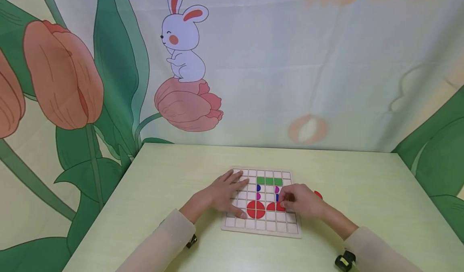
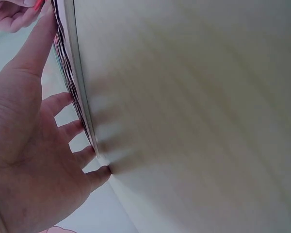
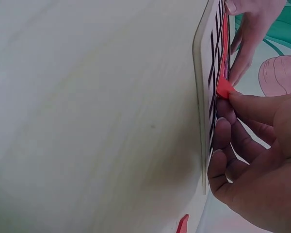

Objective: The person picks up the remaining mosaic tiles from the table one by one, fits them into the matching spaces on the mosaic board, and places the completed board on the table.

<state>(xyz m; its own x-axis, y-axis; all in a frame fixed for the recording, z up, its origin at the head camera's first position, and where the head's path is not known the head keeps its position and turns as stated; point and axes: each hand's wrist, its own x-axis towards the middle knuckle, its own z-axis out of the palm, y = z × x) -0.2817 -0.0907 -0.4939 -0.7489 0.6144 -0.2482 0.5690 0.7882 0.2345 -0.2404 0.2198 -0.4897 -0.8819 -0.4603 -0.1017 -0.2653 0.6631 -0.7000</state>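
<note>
A square wooden board [image 1: 235,223] with a grid of white cells lies on the table. My left hand [image 1: 224,191] rests on its left side, fingers spread and thumb near the lower left cells. Between thumb and fingertips, my right hand [image 1: 302,200] pinches a red piece [image 3: 223,89] at the right part of the board. It is close over the grid, beside a red quarter-round piece [image 1: 271,207]. Left of these, red pieces form a full circle [image 1: 255,210]. Green squares [image 1: 270,181] make a row near the top, with small blue and magenta half-rounds [image 1: 258,196] below.
Another red piece [image 1: 318,194] lies on the table right of the board, partly behind my right hand. The pale table [image 1: 174,159] ends at the back against a printed cloth [image 1: 253,83] with tulips and a rabbit. Dark devices [image 1: 345,260] are strapped at both wrists.
</note>
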